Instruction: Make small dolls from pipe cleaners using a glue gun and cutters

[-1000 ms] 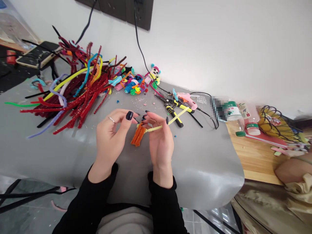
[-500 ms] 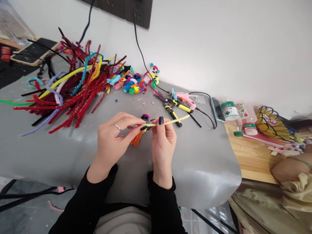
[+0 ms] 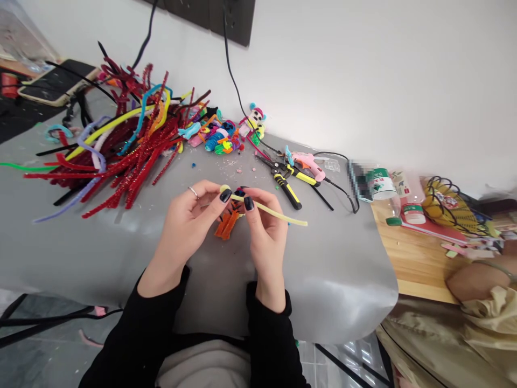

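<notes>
pale-yellow stem [image 3: 288,218] over worktop [image 3: 331,269], l hand [image 3: 188,223] + r hand [image 3: 269,234] each w/ narrow grip pinched on it; prob. v. light, soft fuzz on bendable core, not slippery, may kink, so best taken close to curled end [image 3: 223,188].

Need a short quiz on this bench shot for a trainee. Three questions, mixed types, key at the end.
1. Multiple choice. What colour is the pipe cleaner held by the left hand and right hand?
A) glittery red
B) pale yellow
C) light purple

2. True or false. The pliers lie next to the pink glue gun on the grey table cover.

3. Fill in the blank. The ring is worn on the person's ____ hand.

Key: 1) B; 2) true; 3) left
</notes>
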`<state>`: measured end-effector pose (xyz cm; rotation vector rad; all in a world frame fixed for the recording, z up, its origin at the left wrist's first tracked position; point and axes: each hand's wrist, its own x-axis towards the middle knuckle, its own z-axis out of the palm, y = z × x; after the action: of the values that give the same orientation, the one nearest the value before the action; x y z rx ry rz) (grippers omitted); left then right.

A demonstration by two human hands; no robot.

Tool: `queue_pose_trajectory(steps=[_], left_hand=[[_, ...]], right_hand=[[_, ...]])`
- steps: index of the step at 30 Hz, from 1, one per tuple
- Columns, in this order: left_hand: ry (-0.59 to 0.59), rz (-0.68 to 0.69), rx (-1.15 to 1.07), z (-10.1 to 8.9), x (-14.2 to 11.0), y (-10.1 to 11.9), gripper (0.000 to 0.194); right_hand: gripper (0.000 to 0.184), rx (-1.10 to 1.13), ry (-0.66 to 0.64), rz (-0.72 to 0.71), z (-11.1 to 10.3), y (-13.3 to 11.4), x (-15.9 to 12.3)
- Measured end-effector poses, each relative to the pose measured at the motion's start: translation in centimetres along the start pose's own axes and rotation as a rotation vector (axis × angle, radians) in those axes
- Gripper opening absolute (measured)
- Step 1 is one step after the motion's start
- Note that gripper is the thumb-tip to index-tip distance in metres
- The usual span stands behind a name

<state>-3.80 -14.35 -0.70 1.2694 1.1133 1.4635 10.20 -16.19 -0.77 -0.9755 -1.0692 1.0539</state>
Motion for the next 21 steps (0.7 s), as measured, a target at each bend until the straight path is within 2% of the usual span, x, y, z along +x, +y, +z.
queue_pose_trajectory(steps=[3, 6, 12, 17, 19, 21], left_hand=[[0.028, -0.056, -0.015, 0.1, -0.2, 0.4, 0.037], [0.032, -0.107, -0.029, 0.1, -0.4, 0.6, 0.039], [0.049, -0.087, -0.050, 0.1, -0.5, 0.7, 0.038], [0.114, -0.051, -0.190, 0.7, -0.7, 1.1, 0.034], [0.127, -0.037, -0.211, 0.7, -0.6, 1.3, 0.033], [0.155, -0.023, -0.188, 0.4, -0.4, 1.2, 0.030]], right_hand=[[0.014, 0.014, 0.041, 0.018, 0.0, 0.2, 0.0], [0.011, 0.000, 0.017, -0.037, 0.1, 0.1, 0.0], [0.008, -0.028, -0.010, -0.088, 0.0, -0.1, 0.0], [0.014, -0.016, -0.090, -0.146, 0.0, -0.4, -0.1], [0.013, -0.084, -0.146, -0.137, -0.5, -0.8, 0.1], [0.009, -0.263, -0.169, -0.158, -1.9, -1.2, 0.6]])
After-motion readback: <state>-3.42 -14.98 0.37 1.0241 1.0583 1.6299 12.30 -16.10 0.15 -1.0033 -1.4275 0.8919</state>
